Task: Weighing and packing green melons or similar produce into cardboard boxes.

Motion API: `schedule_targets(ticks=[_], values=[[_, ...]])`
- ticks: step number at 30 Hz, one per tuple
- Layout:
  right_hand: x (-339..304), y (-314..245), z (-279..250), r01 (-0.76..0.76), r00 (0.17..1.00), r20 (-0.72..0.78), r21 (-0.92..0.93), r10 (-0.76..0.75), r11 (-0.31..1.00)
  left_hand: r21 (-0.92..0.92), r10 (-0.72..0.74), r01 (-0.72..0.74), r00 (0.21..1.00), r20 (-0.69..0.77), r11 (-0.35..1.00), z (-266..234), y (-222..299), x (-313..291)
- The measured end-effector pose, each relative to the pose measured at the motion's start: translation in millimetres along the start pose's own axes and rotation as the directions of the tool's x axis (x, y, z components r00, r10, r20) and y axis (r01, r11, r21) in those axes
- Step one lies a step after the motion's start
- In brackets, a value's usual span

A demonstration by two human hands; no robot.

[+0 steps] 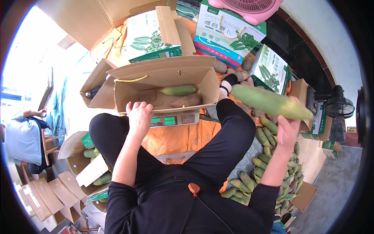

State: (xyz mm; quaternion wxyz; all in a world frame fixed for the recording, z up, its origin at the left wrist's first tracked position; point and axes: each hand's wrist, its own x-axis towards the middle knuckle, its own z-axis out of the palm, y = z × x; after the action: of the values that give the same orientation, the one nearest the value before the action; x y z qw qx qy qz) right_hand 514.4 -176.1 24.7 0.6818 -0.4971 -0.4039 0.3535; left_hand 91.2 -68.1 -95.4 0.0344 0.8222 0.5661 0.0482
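My right hand [288, 132] is closed round a large green radish [269, 102], held up on the right with its pale end toward me. My left hand [139, 115] grips the near rim of an open cardboard box [159, 69], fingers curled over the edge. Inside the box lie a green radish [179, 90] and a sweet potato [185, 101], side by side in its right half. Under the box is a scale [174, 119] with lit green displays. Between my knee and the right side, many green radishes [266, 160] are piled up.
Printed white-and-green cartons [230, 31] stand beyond the box, beside a pink fan [249, 7]. Sweet potatoes [220, 66] lie near my foot. At left, an open box [92, 171] holds radishes, next to empty boxes [43, 199]. Another person [24, 136] sits at far left.
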Motion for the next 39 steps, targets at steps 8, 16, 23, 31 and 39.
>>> schedule_targets(ticks=[8, 16, 23, 31, 39], values=[[38, 87, 162, -0.026, 0.846, 0.521, -0.177, 0.116, 0.984, 0.002, 0.005, -0.005, 0.998, -0.061, 1.000, 1, 0, -2], [35, 180, 248, -0.171, 0.750, 0.590, -0.263, 0.298, 0.950, -0.024, -0.013, 0.012, 0.998, -0.054, 1.000, -2, 0, 1], [64, 194, 199, -0.057, 0.649, 0.518, -0.696, 0.556, 0.716, -0.010, 0.003, -0.003, 0.998, -0.064, 1.000, 1, -4, -3], [72, 129, 139, -0.152, 0.786, 0.496, -0.424, 0.369, 0.893, 0.021, 0.047, -0.046, 0.997, -0.060, 0.999, 0, 1, 5], [25, 67, 2, -0.178, 0.962, 0.054, -0.618, 0.268, 0.766, 0.091, 0.055, -0.053, 0.998, -0.019, 0.994, 4, 2, 8]])
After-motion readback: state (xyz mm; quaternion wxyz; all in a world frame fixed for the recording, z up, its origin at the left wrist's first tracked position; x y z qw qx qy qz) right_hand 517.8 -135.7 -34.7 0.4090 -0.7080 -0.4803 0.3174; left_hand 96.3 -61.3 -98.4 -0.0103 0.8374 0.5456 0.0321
